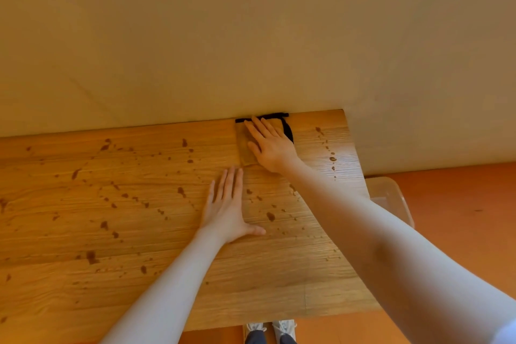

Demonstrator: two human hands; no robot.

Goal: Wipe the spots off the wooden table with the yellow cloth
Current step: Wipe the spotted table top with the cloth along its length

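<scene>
The wooden table (139, 274) fills the lower left and carries several dark brown spots (181, 191). A folded yellow cloth (243, 145) with a black trim lies at the table's far edge against the wall. My right hand (272, 145) lies flat on the cloth, fingers stretched toward the wall, pressing it down. My left hand (227, 209) rests flat and open on the bare wood just in front of the cloth, thumb out to the right. More spots (332, 159) run along the table's right end.
A beige wall (251, 50) rises right behind the table. A clear plastic bin (391, 198) stands on the orange floor (460, 218) beside the table's right end. My shoes (284, 327) show below the near edge.
</scene>
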